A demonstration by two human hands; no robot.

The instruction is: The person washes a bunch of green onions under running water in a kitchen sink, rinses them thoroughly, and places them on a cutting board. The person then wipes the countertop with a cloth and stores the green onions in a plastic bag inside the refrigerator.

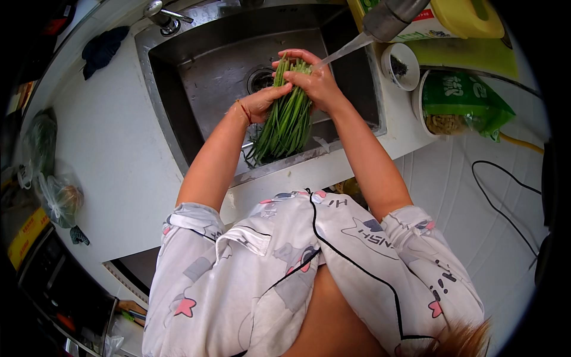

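A bunch of long green stalks, like garlic chives [292,114], is held between my two hands over a stainless steel sink [214,58]. My left hand [258,103] clasps the bunch from the left side, its thumb across the stalks. On the right, my right hand [314,80] wraps the upper, cut ends, thumb in front. Water runs from the metal faucet [386,22] onto my right hand and the stalk ends. The leafy tips hang towards the sink's near edge. Behind the hands, the drain [259,81] is partly hidden.
Right of the sink stand a small white cup [411,67] with dark bits, a green printed bag [466,100] in a white container and a yellow-capped jug [468,20]. A dark cloth [105,49] and plastic bags of produce [60,198] lie on the left counter.
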